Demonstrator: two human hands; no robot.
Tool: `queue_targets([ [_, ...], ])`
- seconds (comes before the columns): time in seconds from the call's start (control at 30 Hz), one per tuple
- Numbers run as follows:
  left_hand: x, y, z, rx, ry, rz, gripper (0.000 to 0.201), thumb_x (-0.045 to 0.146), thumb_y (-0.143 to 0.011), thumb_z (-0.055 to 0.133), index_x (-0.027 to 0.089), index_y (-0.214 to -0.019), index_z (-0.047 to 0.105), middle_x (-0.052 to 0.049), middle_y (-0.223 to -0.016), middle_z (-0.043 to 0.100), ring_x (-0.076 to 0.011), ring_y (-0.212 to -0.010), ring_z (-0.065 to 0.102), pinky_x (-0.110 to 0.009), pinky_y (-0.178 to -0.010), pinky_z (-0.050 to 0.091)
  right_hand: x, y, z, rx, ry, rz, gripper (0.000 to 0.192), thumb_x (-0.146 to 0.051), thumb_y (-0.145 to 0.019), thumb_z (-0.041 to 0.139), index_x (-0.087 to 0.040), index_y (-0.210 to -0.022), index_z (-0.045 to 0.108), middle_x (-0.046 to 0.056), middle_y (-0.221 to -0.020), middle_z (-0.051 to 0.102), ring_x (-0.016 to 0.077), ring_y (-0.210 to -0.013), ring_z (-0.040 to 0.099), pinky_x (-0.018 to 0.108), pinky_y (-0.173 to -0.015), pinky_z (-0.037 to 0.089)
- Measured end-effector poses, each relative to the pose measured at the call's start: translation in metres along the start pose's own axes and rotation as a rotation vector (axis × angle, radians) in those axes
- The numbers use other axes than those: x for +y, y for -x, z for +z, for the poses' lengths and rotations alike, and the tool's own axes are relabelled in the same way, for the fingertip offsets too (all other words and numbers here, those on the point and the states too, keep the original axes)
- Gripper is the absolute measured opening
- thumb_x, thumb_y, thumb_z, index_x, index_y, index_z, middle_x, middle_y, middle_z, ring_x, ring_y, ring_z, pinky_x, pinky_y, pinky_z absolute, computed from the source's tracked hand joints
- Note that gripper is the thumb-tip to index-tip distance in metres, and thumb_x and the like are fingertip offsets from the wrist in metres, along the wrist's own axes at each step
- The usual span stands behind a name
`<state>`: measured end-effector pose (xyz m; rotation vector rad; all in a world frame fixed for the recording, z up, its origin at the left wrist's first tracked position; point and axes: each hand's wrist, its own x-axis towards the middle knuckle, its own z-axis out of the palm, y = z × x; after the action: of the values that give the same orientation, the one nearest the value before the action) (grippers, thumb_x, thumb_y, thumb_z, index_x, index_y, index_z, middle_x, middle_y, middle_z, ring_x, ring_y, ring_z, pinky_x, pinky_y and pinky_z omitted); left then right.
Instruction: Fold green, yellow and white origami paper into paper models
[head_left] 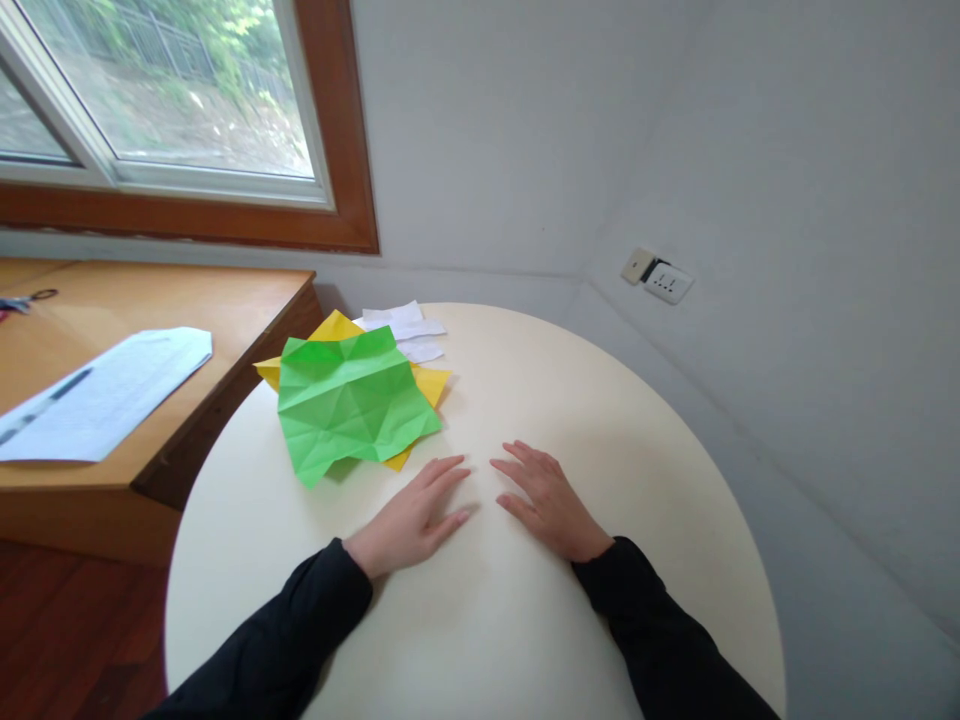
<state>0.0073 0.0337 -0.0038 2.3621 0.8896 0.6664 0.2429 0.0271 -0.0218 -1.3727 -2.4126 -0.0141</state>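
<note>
- Pale walls stand behind a round, cream-coloured table.
- On this table, near its far left edge, lies a creased green sheet, its surface uneven.
- Beneath it is a yellow sheet, its corners poking out around the green.
- White paper strips lie just beyond these, at the table's far edge.
- Near the green sheet's near right corner, apart from it, is the left hand, fingers extended and loosely parted, holding nothing.
- Facing it across a small gap, nearer the table's right edge, the right hand is likewise empty, fingers open.
- Left of the table, a wooden desk carries a white paper with a pen on top, plus scissors towards its far edge.
</note>
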Motion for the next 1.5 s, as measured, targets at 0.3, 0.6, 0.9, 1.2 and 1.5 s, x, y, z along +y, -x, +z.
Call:
queue_targets([
  [0.3,-0.001,0.002,0.008,-0.175,-0.403,-0.006,0.059,0.045,-0.093,0.027,0.010,-0.140,0.028,-0.016,-0.144,0.034,-0.0243,-0.135,0.027,-0.047,-0.110,0.021,-0.006,0.005,-0.001,-0.237,0.171,-0.017,0.053,-0.045,-0.089,0.041,-0.028,-0.139,0.033,0.011,-0.145,0.033,0.0287,-0.135,0.027,0.048,-0.105,0.026],
  [0.6,-0.002,0.005,0.025,-0.041,-0.615,-0.033,0.065,0.056,-0.089,0.027,0.013,-0.138,0.033,-0.015,-0.142,0.038,-0.0260,-0.133,0.031,-0.049,-0.108,0.020,-0.011,0.004,-0.001,-0.234,0.194,0.005,0.057,-0.046,-0.087,0.045,-0.029,-0.139,0.031,0.011,-0.146,0.032,0.0292,-0.133,0.030,0.050,-0.105,0.025],
  [0.9,0.001,0.003,0.024,-0.092,-0.612,-0.065,0.071,0.062,-0.086,0.026,0.015,-0.140,0.029,-0.016,-0.143,0.034,-0.0286,-0.133,0.029,-0.052,-0.107,0.019,-0.011,0.006,0.001,-0.223,0.161,0.009,0.055,-0.045,-0.087,0.047,-0.033,-0.139,0.031,0.012,-0.147,0.029,0.0310,-0.134,0.027,0.052,-0.105,0.023],
  [1.2,0.001,0.003,0.024,-0.056,-0.569,-0.065,0.064,0.055,-0.089,0.029,0.017,-0.140,0.030,-0.015,-0.143,0.035,-0.0269,-0.134,0.029,-0.052,-0.108,0.019,-0.012,0.005,0.000,-0.223,0.123,0.021,0.055,-0.046,-0.087,0.046,-0.036,-0.139,0.029,0.008,-0.148,0.026,0.0315,-0.134,0.025,0.053,-0.105,0.022],
  [1.5,0.003,0.002,0.023,-0.062,-0.558,-0.100,0.054,0.047,-0.092,0.028,0.019,-0.139,0.032,-0.013,-0.142,0.039,-0.0266,-0.132,0.032,-0.052,-0.107,0.021,-0.013,0.004,0.000,-0.229,0.116,0.035,0.056,-0.047,-0.086,0.047,-0.038,-0.138,0.029,0.009,-0.148,0.027,0.0327,-0.134,0.027,0.054,-0.105,0.023],
])
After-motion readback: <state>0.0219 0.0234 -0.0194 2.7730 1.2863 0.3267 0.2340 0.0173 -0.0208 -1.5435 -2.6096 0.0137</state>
